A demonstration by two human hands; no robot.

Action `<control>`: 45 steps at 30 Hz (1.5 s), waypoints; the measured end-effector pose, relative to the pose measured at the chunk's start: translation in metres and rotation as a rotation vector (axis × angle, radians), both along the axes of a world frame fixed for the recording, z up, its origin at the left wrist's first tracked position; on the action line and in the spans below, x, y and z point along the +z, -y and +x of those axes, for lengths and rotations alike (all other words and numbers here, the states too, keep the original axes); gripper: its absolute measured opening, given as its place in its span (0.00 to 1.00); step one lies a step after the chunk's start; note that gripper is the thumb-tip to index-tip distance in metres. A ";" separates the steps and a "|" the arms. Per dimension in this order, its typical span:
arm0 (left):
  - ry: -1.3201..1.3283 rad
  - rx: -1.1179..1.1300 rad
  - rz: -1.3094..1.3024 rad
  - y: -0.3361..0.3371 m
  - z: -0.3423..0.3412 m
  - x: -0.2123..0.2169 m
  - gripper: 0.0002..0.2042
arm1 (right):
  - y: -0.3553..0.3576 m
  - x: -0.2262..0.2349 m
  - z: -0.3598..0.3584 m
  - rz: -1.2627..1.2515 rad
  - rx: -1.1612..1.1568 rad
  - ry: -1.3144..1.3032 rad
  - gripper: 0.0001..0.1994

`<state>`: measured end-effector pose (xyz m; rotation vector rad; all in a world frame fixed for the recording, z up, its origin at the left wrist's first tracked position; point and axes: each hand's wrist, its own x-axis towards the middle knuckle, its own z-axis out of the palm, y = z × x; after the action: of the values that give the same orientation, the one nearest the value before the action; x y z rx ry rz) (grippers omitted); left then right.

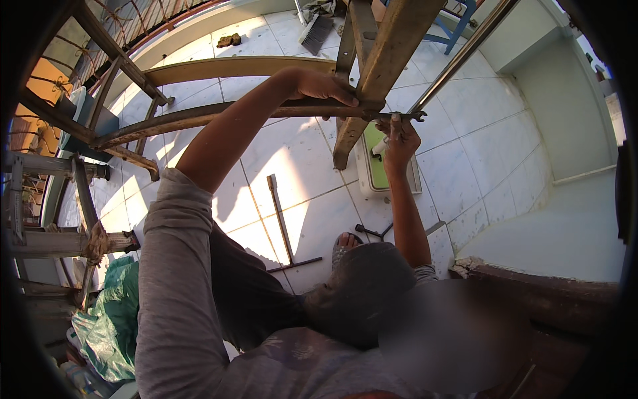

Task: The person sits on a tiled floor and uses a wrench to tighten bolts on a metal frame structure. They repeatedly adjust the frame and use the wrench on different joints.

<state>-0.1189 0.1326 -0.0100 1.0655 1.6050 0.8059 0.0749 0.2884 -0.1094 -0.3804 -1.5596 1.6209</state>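
Note:
A rusty brown metal frame (pixel 199 120) with long curved bars and upright legs spans the upper left and middle. My left hand (pixel 325 88) is closed around its bar near the joint with the upright leg (pixel 385 53), fingertips showing below. My right hand (pixel 402 139) grips an open-end wrench (pixel 417 116), held level against the end of that joint. Whatever the wrench's other end sits on is hidden by the bar and my fingers. Below my right hand, a white and green tray (pixel 417 181) stands on the floor with a small white item in it.
A long T-handled wrench (pixel 280 219) and a Y-shaped wrench (pixel 377 231) lie on the white tiles near my foot (pixel 345 245). Metal ladder-like pieces (pixel 60 245) and a green plastic sheet (pixel 113 326) are at left. A shiny pole (pixel 465 53) slants at upper right.

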 end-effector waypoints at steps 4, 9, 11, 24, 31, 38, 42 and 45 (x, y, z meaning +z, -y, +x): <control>-0.055 -0.021 0.026 -0.006 -0.019 0.003 0.23 | 0.033 -0.004 0.007 -0.400 -0.082 -0.194 0.12; -0.266 -0.196 0.147 -0.029 -0.030 0.002 0.19 | -0.005 0.026 0.067 -0.245 0.259 0.221 0.11; -0.189 -0.129 -0.045 -0.040 -0.035 0.003 0.17 | -0.013 0.068 0.073 0.565 0.236 0.436 0.09; -0.120 -0.268 -0.034 -0.067 -0.062 -0.028 0.13 | -0.010 0.191 0.028 1.809 0.260 0.775 0.03; -0.447 -0.353 -0.161 -0.076 -0.063 -0.016 0.13 | 0.011 0.216 -0.007 2.165 0.431 0.789 0.03; -0.419 -0.269 -0.261 -0.061 -0.026 0.033 0.16 | 0.010 0.214 -0.015 2.156 0.503 0.804 0.02; -0.580 -0.402 -0.326 -0.059 -0.036 0.029 0.22 | 0.021 0.220 -0.014 2.100 0.542 0.667 0.01; -0.579 -0.360 -0.303 -0.061 -0.041 0.017 0.23 | 0.029 0.219 -0.021 2.162 0.621 0.675 0.01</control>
<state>-0.1602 0.1940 0.0071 1.3830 1.8494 -0.0018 0.0536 0.2595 0.1097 0.8846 -3.0029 -0.6950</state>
